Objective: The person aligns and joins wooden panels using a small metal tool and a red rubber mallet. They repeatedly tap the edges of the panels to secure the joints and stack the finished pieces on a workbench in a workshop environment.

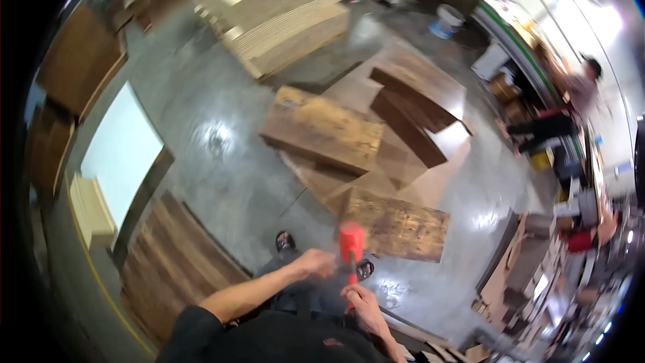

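Note:
My right hand [365, 302] is closed round the handle of a red mallet [351, 242], whose head points up and away from me. Just left of the mallet is my left hand [318, 263], its fingers smeared by motion. Beyond the mallet head lies a wood-grain panel [403, 225] with dark knots. Farther off, a long box-like wooden piece [322, 128] with a mottled top rests on flat sheets [312, 178] on the floor. Two dark brown boards [408, 128] lie to its right.
A tall stack of pale boards [289, 27] stands at the back. To the left are a white panel [124, 161] and a striped brown panel [181, 255]. A person [571, 97] stands at a long workbench [510, 44] on the right. A white bucket [449, 20] sits beyond.

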The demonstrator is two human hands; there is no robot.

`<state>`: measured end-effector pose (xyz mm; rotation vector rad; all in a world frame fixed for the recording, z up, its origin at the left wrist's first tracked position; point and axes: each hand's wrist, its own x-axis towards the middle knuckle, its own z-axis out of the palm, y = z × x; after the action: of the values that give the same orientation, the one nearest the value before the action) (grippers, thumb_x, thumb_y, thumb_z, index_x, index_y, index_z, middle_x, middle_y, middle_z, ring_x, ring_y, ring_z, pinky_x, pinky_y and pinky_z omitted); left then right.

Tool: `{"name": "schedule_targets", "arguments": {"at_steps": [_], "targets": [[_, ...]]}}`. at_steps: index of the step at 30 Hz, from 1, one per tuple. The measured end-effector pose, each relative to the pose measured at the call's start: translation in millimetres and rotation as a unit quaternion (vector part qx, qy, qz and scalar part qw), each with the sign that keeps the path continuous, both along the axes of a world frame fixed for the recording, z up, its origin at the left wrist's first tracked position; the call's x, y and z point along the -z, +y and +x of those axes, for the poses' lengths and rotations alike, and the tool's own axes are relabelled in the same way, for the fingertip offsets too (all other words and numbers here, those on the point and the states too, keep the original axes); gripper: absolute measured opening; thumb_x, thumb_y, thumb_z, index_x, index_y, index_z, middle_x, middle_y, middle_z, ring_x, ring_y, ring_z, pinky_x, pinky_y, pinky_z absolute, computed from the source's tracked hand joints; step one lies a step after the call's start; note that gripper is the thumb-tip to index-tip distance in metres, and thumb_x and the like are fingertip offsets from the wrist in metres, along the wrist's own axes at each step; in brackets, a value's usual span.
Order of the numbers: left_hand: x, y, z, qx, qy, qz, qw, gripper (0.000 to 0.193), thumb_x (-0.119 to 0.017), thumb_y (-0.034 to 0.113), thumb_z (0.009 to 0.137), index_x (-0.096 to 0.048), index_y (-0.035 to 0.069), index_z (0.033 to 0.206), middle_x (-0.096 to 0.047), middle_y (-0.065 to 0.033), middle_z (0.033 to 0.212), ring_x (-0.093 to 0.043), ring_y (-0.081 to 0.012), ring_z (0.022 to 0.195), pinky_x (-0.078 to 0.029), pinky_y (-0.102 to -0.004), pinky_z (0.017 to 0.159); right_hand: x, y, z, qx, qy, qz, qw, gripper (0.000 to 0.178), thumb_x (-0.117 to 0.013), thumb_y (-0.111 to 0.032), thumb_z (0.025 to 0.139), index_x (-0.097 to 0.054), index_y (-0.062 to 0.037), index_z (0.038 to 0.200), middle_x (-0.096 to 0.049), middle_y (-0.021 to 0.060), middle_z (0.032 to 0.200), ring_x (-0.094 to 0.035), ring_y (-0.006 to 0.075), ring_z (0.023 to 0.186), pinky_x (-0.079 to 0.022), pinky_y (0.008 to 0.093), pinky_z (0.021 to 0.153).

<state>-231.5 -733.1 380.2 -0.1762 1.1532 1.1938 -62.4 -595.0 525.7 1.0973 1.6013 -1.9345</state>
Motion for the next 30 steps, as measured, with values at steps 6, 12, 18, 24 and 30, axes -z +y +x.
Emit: {"name": "schedule_targets", "arguments": {"at_steps": [6, 12, 18, 24, 30], "targets": [[-14.3, -97.4, -62.2, -0.233, -0.041, -0.041, 0.971, 0.031, -0.064, 0.032, 0.095, -0.063, 0.002, 0.104, -0.070, -0.0125, 0.093, -0.069, -0.0239, 0.087, -0.054, -0.0376, 0.073, 7.4, -90.2, -123.5, -0.214, 0.014, -0.002, 0.977, 0.023, -0.053, -0.019, 0.096, -0.067, -0.0020, 0.103, -0.063, 0.0038, 0.084, -0.058, 0.0126, 0.067, -0.050, 0.0292, 0.061], [10.9, -165.0, -115.9, -0.497, -0.087, -0.105, 0.857, 0.012, -0.056, 0.013, 0.096, -0.058, 0.004, 0.103, -0.066, -0.0091, 0.086, -0.062, -0.0183, 0.069, -0.052, -0.0340, 0.061, 26.2, -152.0, -216.0, -0.475, 0.185, 0.121, 0.852, 0.020, -0.053, -0.015, 0.089, -0.068, -0.0055, 0.098, -0.068, 0.0172, 0.091, -0.065, 0.0351, 0.087, -0.052, 0.0421, 0.081], [33.2, -206.9, -153.1, -0.600, -0.180, -0.128, 0.769, 0.013, -0.053, 0.019, 0.100, -0.052, 0.013, 0.089, -0.048, 0.0059, 0.066, -0.045, -0.0068, 0.052, -0.038, -0.0290, 0.050, 38.5, -189.9, -297.3, -0.521, 0.267, 0.069, 0.808, 0.027, -0.053, -0.022, 0.093, -0.065, -0.0074, 0.113, -0.066, 0.0202, 0.086, -0.065, 0.0365, 0.083, -0.052, 0.0449, 0.077], [57.4, -243.5, -211.4, -0.638, -0.216, -0.111, 0.731, 0.014, -0.051, 0.017, 0.101, -0.050, 0.016, 0.088, -0.049, 0.0043, 0.065, -0.046, -0.0077, 0.049, -0.040, -0.0285, 0.043, 47.7, -188.4, -421.8, -0.507, 0.087, -0.037, 0.857, 0.047, -0.058, -0.025, 0.096, -0.051, -0.0090, 0.140, -0.068, 0.0110, 0.093, -0.063, 0.0128, 0.080, -0.052, 0.0309, 0.075], [54.7, -247.5, -294.1, -0.552, -0.085, -0.206, 0.803, 0.011, -0.053, 0.021, 0.100, -0.055, 0.010, 0.097, -0.055, 0.0000, 0.069, -0.052, -0.0095, 0.054, -0.046, -0.0293, 0.045, 143.4, -137.6, -506.1, -0.370, 0.012, 0.025, 0.929, 0.036, -0.061, -0.019, 0.094, -0.064, -0.0026, 0.125, -0.065, 0.0026, 0.079, -0.057, 0.0080, 0.070, -0.048, 0.0237, 0.066]]}}
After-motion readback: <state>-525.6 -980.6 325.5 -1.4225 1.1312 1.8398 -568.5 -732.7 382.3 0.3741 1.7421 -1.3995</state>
